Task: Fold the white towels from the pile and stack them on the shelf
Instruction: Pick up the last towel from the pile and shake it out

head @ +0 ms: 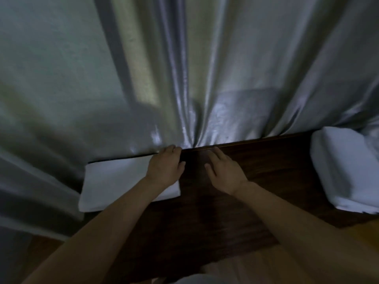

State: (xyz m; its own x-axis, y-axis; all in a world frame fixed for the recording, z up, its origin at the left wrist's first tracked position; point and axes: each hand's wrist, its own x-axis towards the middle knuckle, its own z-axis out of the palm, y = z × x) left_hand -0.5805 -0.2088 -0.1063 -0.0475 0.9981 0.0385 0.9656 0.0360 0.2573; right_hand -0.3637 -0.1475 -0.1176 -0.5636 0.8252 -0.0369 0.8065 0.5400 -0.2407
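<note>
Nearest to the camera are my two bare forearms, which reach forward over the dark wooden shelf.

The folded white towel lies flat on the shelf, at its left end, with its back edge just at the grey curtain that hangs behind the shelf. To the right of this towel the shelf is bare wood, and at the far right end of the shelf sits a pile of white towels, thick and soft, well apart from the folded one.

What could go wrong, in my judgement: the folded towel sits close to the left end of the shelf, so a push from my hand toward the left could slide it over that end. If I lift the hand carelessly, the top layer could also come up with the fingers and open the fold. The curtain touches the back of the shelf, and it could catch between the towels when I stack the next one.

My left hand rests palm down on the right end of the folded towel, fingers loosely bent, and it grips nothing. My right hand is open and flat, fingers spread, over the bare wood just right of the towel; it holds nothing, and I cannot tell if it touches the shelf.
</note>
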